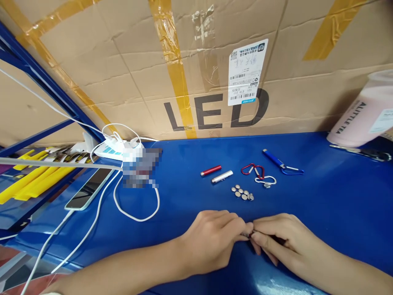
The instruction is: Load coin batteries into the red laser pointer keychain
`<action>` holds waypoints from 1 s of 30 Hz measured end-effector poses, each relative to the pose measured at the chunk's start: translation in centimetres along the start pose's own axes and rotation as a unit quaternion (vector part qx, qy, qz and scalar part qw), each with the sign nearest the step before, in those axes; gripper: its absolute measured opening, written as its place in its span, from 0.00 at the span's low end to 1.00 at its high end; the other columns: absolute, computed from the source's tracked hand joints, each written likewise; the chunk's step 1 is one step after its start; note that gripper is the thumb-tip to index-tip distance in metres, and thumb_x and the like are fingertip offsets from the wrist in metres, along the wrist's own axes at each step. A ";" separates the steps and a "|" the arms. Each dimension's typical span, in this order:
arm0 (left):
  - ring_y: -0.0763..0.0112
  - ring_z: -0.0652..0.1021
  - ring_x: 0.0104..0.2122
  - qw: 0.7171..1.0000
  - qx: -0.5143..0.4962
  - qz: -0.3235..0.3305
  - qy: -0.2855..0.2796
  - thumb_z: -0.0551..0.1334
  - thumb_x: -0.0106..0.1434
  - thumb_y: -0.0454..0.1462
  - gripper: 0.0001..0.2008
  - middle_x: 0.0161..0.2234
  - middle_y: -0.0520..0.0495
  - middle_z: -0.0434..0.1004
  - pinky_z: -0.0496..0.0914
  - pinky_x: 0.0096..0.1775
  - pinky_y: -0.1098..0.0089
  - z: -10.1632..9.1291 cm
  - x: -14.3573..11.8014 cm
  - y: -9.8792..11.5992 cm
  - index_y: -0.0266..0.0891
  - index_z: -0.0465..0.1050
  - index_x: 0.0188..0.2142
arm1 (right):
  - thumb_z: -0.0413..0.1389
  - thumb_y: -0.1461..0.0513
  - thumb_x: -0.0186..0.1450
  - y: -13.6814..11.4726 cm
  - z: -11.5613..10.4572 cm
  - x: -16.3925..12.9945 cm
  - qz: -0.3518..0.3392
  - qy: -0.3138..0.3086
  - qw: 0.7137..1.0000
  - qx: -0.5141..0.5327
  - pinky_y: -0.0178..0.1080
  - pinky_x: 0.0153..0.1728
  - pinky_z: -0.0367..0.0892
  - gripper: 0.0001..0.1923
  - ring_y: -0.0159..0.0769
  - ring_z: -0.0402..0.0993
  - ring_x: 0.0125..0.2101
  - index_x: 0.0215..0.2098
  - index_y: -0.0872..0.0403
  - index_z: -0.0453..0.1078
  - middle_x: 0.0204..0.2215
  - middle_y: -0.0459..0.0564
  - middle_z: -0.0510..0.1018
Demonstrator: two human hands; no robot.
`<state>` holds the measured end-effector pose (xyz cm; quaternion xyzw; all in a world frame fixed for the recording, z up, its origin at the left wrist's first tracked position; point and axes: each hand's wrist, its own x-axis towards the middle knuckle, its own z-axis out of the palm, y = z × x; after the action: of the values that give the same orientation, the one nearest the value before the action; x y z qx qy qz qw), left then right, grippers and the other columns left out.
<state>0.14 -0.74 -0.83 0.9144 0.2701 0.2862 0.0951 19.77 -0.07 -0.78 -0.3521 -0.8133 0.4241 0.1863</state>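
Left hand [210, 241] and right hand [288, 237] nearest; fingers [237, 226] of both pinch a mostly hidden metal piece [246, 234] between them. I see button batteries [238, 194] just beyond the fingers, red tube [211, 171] farther left.

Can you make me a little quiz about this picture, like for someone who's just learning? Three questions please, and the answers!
1. True or false: the left hand and right hand are close together.
2. Which is nearest the round silver pieces? A) phone B) silver tube C) pink cup
3. Fill in: the big black letters on the cardboard box spell ___.

Key: 1. True, with a small piece between their fingers. 2. B. 3. LED.
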 end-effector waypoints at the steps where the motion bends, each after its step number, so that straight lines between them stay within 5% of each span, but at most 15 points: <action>1: 0.71 0.70 0.21 1.000 -0.003 0.001 0.004 0.46 0.69 0.31 0.12 0.23 0.50 0.71 0.62 0.23 0.72 0.0 0.0 0.0 0.35 0.64 0.33 | 0.45 0.54 0.69 -0.2 0.1 0.0 0.025 -0.005 0.999 0.028 0.29 0.19 0.58 0.22 0.26 0.64 0.16 0.20 0.53 0.63 0.14 0.42 0.67; 9: 0.72 0.74 0.27 0.994 -0.097 -0.039 0.036 0.50 0.69 0.31 0.09 0.29 0.47 0.76 0.69 0.30 0.75 -0.1 0.6 0.1 0.31 0.66 0.46 | 0.48 0.45 0.64 -1.2 0.0 0.0 0.114 0.005 0.972 0.205 0.30 0.14 0.49 0.26 0.25 0.53 0.13 0.18 0.54 0.61 0.10 0.39 0.58; 13: 0.71 0.73 0.26 0.994 -0.096 -0.047 0.016 0.49 0.69 0.31 0.12 0.29 0.45 0.75 0.68 0.29 0.74 -0.3 0.7 0.2 0.29 0.65 0.49 | 0.47 0.47 0.66 -0.9 0.0 0.1 0.114 0.006 0.974 0.195 0.30 0.15 0.51 0.26 0.24 0.54 0.13 0.18 0.54 0.62 0.11 0.40 0.59; 22: 0.71 0.68 0.22 0.994 -0.086 -0.067 -0.017 0.48 0.68 0.30 0.09 0.27 0.47 0.73 0.63 0.25 0.72 -0.3 0.8 0.1 0.33 0.66 0.41 | 0.46 0.51 0.68 -0.7 -0.5 0.4 0.069 0.000 0.992 0.109 0.27 0.17 0.57 0.25 0.24 0.61 0.15 0.19 0.54 0.66 0.13 0.41 0.65; 27: 0.71 0.68 0.23 0.994 -0.067 -0.078 -0.025 0.46 0.69 0.31 0.10 0.26 0.48 0.70 0.62 0.25 0.72 -0.6 0.8 0.3 0.34 0.65 0.41 | 0.55 0.53 0.63 -0.1 -0.7 0.2 -0.021 0.137 0.990 -0.037 0.29 0.13 0.56 0.22 0.24 0.58 0.13 0.15 0.54 0.64 0.12 0.41 0.63; 30: 0.72 0.68 0.23 0.992 -0.079 -0.098 -0.018 0.46 0.69 0.31 0.10 0.26 0.49 0.69 0.61 0.25 0.73 -0.8 0.9 0.1 0.34 0.65 0.40 | 0.60 0.54 0.59 0.0 -1.1 0.2 -0.054 0.230 0.969 -0.071 0.28 0.12 0.60 0.13 0.25 0.61 0.12 0.22 0.53 0.70 0.14 0.41 0.66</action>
<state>0.38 -0.36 0.29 0.8779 0.3333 0.2796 0.1999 20.34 0.68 -0.14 -0.4080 -0.7944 0.2620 0.3658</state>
